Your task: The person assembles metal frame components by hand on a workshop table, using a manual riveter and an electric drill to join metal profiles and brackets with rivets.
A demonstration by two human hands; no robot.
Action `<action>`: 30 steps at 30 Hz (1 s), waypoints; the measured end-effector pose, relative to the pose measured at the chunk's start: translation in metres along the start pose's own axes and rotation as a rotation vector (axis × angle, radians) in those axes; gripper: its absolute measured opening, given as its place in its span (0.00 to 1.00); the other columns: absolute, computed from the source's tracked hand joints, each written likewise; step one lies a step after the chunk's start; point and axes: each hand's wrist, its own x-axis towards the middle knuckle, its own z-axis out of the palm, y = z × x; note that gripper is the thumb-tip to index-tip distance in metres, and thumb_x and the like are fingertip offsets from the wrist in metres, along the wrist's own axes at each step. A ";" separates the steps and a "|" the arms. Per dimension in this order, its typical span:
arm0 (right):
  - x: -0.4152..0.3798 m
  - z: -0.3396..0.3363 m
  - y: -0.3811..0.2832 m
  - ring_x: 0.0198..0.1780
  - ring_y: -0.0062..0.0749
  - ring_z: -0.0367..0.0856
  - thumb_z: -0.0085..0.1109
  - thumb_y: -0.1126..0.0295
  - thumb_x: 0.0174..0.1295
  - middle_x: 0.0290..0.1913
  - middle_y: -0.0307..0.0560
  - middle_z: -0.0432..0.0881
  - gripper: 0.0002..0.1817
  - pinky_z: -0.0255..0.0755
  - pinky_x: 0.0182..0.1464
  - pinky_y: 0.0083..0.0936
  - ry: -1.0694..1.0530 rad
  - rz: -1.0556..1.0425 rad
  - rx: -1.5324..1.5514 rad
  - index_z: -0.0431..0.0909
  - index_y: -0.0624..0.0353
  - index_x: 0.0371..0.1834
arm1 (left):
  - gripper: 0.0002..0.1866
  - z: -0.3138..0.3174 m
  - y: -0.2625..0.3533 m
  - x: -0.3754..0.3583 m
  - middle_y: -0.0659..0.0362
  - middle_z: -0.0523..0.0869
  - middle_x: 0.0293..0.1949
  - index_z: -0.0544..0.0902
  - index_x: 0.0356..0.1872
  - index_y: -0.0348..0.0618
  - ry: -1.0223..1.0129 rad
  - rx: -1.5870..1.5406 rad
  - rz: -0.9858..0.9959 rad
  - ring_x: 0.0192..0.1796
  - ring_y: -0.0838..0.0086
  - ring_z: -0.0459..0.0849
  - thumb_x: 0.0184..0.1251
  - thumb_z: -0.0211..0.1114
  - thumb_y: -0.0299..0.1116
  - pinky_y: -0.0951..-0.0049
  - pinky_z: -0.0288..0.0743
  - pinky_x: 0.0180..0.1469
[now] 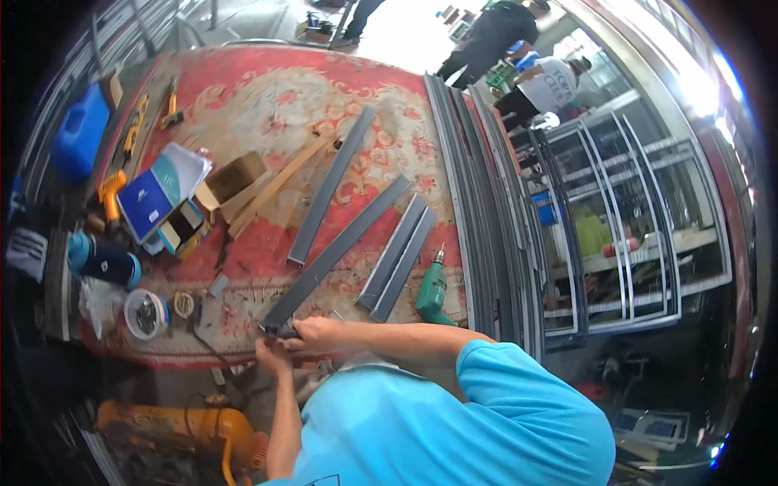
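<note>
Both hands meet at the near end of a long dark grey metal profile (344,247), which lies slanted on the red patterned carpet. My left hand (274,355) is closed at the profile's end, just below its tip. My right hand (318,334) is closed beside it, its fingers around the same end; a small dark part there is too small to make out. Another grey profile (332,186) lies to the left, and two shorter ones (397,259) lie side by side to the right. A green drill (433,292) rests right of these.
Long profiles (486,211) are stacked along the right edge. Leftward are boxes (154,202), a yellow drill (111,197), a blue bottle (104,261), a white tub (147,313), a hammer (172,105) and a blue canister (81,134). People (551,85) are at the back.
</note>
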 end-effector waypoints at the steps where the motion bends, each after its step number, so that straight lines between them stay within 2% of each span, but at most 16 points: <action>1: -0.001 -0.001 -0.002 0.38 0.60 0.83 0.55 0.47 0.68 0.34 0.66 0.81 0.28 0.75 0.41 0.50 0.024 -0.003 0.008 0.72 0.67 0.44 | 0.10 0.004 -0.015 0.002 0.51 0.84 0.29 0.80 0.35 0.36 0.013 -0.074 0.090 0.32 0.62 0.82 0.53 0.65 0.31 0.61 0.75 0.39; 3: -0.006 -0.001 -0.007 0.40 0.59 0.84 0.59 0.49 0.64 0.36 0.66 0.83 0.27 0.77 0.43 0.49 0.021 0.038 0.052 0.74 0.67 0.45 | 0.10 0.007 -0.047 0.010 0.51 0.82 0.28 0.79 0.35 0.36 0.021 -0.132 0.196 0.31 0.63 0.81 0.55 0.64 0.32 0.61 0.74 0.38; 5: -0.002 0.004 -0.007 0.41 0.59 0.84 0.61 0.50 0.62 0.38 0.66 0.83 0.27 0.77 0.43 0.49 -0.022 0.116 0.053 0.75 0.67 0.45 | 0.13 0.006 -0.050 0.022 0.56 0.79 0.26 0.78 0.36 0.37 -0.114 -0.333 -0.095 0.30 0.65 0.79 0.67 0.57 0.39 0.62 0.74 0.37; 6: 0.000 0.005 -0.005 0.42 0.59 0.85 0.63 0.51 0.59 0.39 0.66 0.84 0.27 0.78 0.44 0.48 -0.081 0.197 0.039 0.77 0.67 0.45 | 0.13 0.007 -0.051 0.026 0.56 0.79 0.26 0.78 0.36 0.37 -0.115 -0.332 -0.080 0.30 0.65 0.79 0.67 0.57 0.39 0.62 0.74 0.37; 8: -0.002 0.001 -0.010 0.42 0.59 0.85 0.65 0.50 0.56 0.38 0.65 0.85 0.26 0.78 0.44 0.48 -0.055 0.229 0.043 0.79 0.66 0.42 | 0.24 -0.004 -0.029 0.017 0.57 0.82 0.31 0.79 0.41 0.39 -0.214 -0.680 -0.378 0.32 0.64 0.80 0.78 0.45 0.51 0.64 0.75 0.38; 9: -0.002 0.000 -0.010 0.42 0.59 0.85 0.64 0.49 0.56 0.36 0.64 0.85 0.26 0.78 0.44 0.48 -0.042 0.229 0.008 0.79 0.65 0.42 | 0.33 -0.009 -0.031 0.016 0.56 0.84 0.40 0.78 0.49 0.40 -0.268 -0.695 -0.387 0.38 0.64 0.82 0.77 0.42 0.63 0.65 0.77 0.44; 12: -0.004 0.006 -0.004 0.40 0.58 0.86 0.63 0.48 0.57 0.35 0.63 0.85 0.25 0.78 0.43 0.49 -0.004 0.201 -0.048 0.80 0.63 0.41 | 0.38 -0.020 0.027 0.000 0.54 0.84 0.45 0.76 0.55 0.40 -0.206 -0.862 -0.462 0.45 0.65 0.82 0.73 0.43 0.70 0.65 0.76 0.51; 13: -0.005 0.005 -0.003 0.39 0.58 0.86 0.62 0.48 0.57 0.35 0.62 0.86 0.25 0.78 0.42 0.49 0.007 0.181 -0.069 0.80 0.62 0.41 | 0.40 -0.028 0.049 -0.009 0.57 0.86 0.46 0.80 0.52 0.40 -0.290 -0.991 -0.560 0.54 0.66 0.81 0.70 0.46 0.72 0.63 0.71 0.56; 16: -0.005 0.007 -0.004 0.39 0.57 0.86 0.62 0.50 0.57 0.36 0.62 0.86 0.23 0.78 0.42 0.48 0.026 0.155 -0.027 0.81 0.62 0.41 | 0.41 -0.007 0.032 -0.004 0.58 0.86 0.45 0.81 0.49 0.41 -0.371 -1.012 -0.629 0.55 0.65 0.81 0.66 0.49 0.74 0.59 0.70 0.60; 17: -0.007 0.006 -0.008 0.38 0.56 0.86 0.64 0.52 0.55 0.36 0.61 0.86 0.22 0.79 0.41 0.47 0.081 0.165 0.003 0.81 0.61 0.40 | 0.40 -0.001 0.031 0.003 0.56 0.87 0.44 0.81 0.46 0.40 -0.398 -1.060 -0.627 0.53 0.65 0.83 0.62 0.57 0.73 0.60 0.74 0.58; 18: -0.004 0.010 -0.005 0.38 0.56 0.86 0.64 0.52 0.55 0.36 0.61 0.86 0.22 0.79 0.41 0.47 0.089 0.163 0.003 0.81 0.61 0.40 | 0.40 0.004 0.028 0.005 0.56 0.87 0.44 0.81 0.46 0.40 -0.401 -1.058 -0.620 0.53 0.65 0.83 0.62 0.57 0.73 0.60 0.74 0.58; 20: 0.003 0.016 0.010 0.37 0.55 0.86 0.65 0.54 0.53 0.35 0.60 0.86 0.24 0.78 0.41 0.47 -0.034 0.134 -0.090 0.80 0.61 0.45 | 0.37 0.012 0.044 -0.002 0.55 0.87 0.43 0.81 0.45 0.39 -0.303 -1.183 -0.616 0.44 0.67 0.84 0.61 0.62 0.70 0.63 0.78 0.52; 21: 0.005 0.019 0.014 0.37 0.55 0.86 0.65 0.54 0.53 0.35 0.60 0.86 0.24 0.78 0.41 0.47 -0.027 0.132 -0.092 0.80 0.61 0.45 | 0.32 0.012 0.051 -0.007 0.57 0.85 0.36 0.80 0.40 0.40 -0.275 -1.191 -0.591 0.37 0.70 0.82 0.60 0.68 0.65 0.65 0.79 0.48; 24: 0.005 0.031 0.022 0.38 0.54 0.87 0.67 0.57 0.51 0.37 0.59 0.86 0.25 0.79 0.40 0.46 -0.043 0.133 -0.113 0.77 0.61 0.48 | 0.27 0.018 0.037 -0.006 0.61 0.79 0.29 0.74 0.38 0.43 -0.191 -1.196 -0.527 0.34 0.70 0.81 0.62 0.71 0.58 0.65 0.80 0.43; 26: -0.005 0.037 0.027 0.40 0.55 0.87 0.68 0.60 0.51 0.40 0.58 0.85 0.24 0.80 0.40 0.45 0.259 -0.016 -0.162 0.77 0.62 0.49 | 0.27 0.018 0.047 -0.008 0.61 0.78 0.28 0.72 0.37 0.43 -0.160 -1.200 -0.552 0.33 0.71 0.80 0.62 0.71 0.57 0.64 0.80 0.42; 30: -0.043 0.013 0.027 0.42 0.56 0.86 0.69 0.62 0.51 0.43 0.57 0.85 0.23 0.81 0.39 0.44 0.247 0.042 -0.333 0.78 0.63 0.48 | 0.28 0.017 0.042 -0.004 0.62 0.76 0.26 0.70 0.38 0.42 -0.179 -1.338 -0.632 0.31 0.72 0.77 0.61 0.70 0.58 0.62 0.80 0.42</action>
